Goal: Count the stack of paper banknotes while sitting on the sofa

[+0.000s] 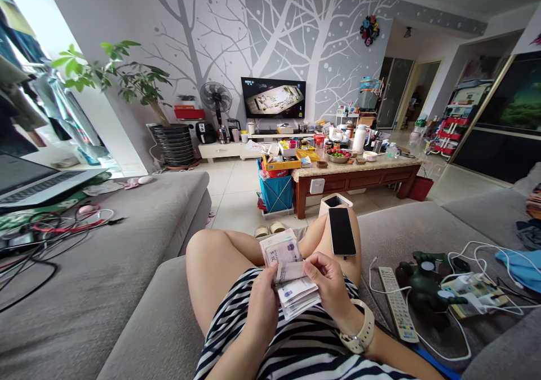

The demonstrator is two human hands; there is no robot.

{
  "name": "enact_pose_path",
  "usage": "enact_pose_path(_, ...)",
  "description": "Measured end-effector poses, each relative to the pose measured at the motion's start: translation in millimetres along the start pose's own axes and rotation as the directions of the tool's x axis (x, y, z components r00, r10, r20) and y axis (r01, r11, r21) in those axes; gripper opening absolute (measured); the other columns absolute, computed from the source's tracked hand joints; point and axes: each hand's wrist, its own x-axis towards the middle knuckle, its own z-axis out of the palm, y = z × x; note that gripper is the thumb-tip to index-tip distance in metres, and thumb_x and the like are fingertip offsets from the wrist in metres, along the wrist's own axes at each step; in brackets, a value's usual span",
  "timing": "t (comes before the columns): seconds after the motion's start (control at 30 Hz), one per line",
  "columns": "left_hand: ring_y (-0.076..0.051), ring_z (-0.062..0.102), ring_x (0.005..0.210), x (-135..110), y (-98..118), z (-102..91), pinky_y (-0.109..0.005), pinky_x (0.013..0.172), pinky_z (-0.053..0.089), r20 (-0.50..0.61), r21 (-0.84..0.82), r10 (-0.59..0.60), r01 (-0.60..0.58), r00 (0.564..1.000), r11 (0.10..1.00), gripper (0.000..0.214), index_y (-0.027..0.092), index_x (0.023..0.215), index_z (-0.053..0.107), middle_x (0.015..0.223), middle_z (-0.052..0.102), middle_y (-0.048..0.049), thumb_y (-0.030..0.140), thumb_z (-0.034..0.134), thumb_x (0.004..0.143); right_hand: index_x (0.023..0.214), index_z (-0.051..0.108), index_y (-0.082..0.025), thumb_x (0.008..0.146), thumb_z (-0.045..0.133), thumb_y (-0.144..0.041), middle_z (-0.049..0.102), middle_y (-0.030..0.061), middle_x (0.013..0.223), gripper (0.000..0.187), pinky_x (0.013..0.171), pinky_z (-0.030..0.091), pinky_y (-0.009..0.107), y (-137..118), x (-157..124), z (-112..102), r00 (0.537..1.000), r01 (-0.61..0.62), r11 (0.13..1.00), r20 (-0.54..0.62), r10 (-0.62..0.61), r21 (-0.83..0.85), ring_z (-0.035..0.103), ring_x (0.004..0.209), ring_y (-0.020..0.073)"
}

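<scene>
While the person sits with knees bent on the grey sofa (127,312), both hands meet in the lap around a thick wad of banknotes (284,256). The left hand (262,304) is closed on the wad from below and behind, fingers wrapped under it. This looks like the grip that bears the weight and keeps the pile from sliding. The right hand (332,287), with a pale watch (359,335) on its wrist, pinches the edge of 1 note bent over the middle. The stack therefore stands split in 2 fans: 1 upright toward the knees, 1 lying flat against the striped dress (270,346). Holding it low and close to the body probably keeps loose notes from dropping. A dark phone (341,230) lies face up on the right thigh, apart from the hands but near, likely parked there so both hands are free. On the cushion to the right lie a white remote (397,304), a green toy (422,284) and tangled white cables (465,256), well apart from the money
</scene>
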Motion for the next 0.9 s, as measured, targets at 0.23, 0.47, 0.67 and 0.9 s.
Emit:
enact_pose_path(0.23, -0.027, 0.068, 0.074, 0.8, -1.2, -0.9, -0.036, 0.068, 0.054, -0.007, 0.007, 0.008, -0.008, 1.000, 1.000, 0.030, 0.013, 0.075, 0.071, 0.069, 0.073, -0.0054, 0.041, 0.073, 0.064, 0.073, 0.062, -0.017, 0.083, 0.067, -0.048, 0.052, -0.0025, 0.063, 0.032, 0.054, 0.035, 0.024, -0.3, -0.1, 0.6, 1.000, -0.010, 1.000, 0.003, 0.010, -0.003, 0.043, 0.058, 0.0120)
enact_pose_path(0.47, -0.025, 0.067, 0.072, 2.8, -3.8, -4.4, -0.034, 0.067, 0.053, -0.007, 0.016, 0.029, -0.029, 1.000, 0.999, 0.030, 0.013, 0.073, 0.071, 0.069, 0.072, -0.0053, 0.041, 0.074, 0.064, 0.074, 0.062, -0.017, 0.085, 0.066, -0.044, 0.054, -0.0024, 0.064, 0.030, 0.054, 0.033, 0.024, 1.4, -0.9, 0.3, 1.000, 0.004, 1.000, 0.015, -0.005, 0.022, 0.044, 0.058, 0.0117)
enact_pose_path(0.67, -0.025, 0.067, 0.074, 2.0, -2.7, -3.9, -0.033, 0.067, 0.053, 0.008, -0.008, 0.014, -0.014, 1.000, 1.000, 0.028, 0.012, 0.077, 0.072, 0.071, 0.073, -0.0053, 0.039, 0.073, 0.067, 0.076, 0.063, -0.017, 0.086, 0.067, -0.042, 0.056, -0.0017, 0.067, 0.027, 0.056, 0.035, 0.023, 1.1, -0.4, -0.2, 1.000, 0.024, 1.000, 0.003, -0.024, 0.001, 0.046, 0.061, 0.0121)
enact_pose_path(0.9, -0.025, 0.068, 0.074, 1.7, -0.6, -1.9, -0.033, 0.068, 0.053, -0.001, -0.022, -0.009, 0.009, 1.000, 1.000, 0.026, 0.012, 0.077, 0.072, 0.073, 0.074, -0.0053, 0.037, 0.073, 0.067, 0.077, 0.063, -0.017, 0.086, 0.067, -0.041, 0.057, -0.0016, 0.068, 0.026, 0.057, 0.035, 0.023, 1.7, -0.1, -0.2, 1.000, 0.029, 1.000, 0.005, -0.029, 0.000, 0.047, 0.062, 0.0121)
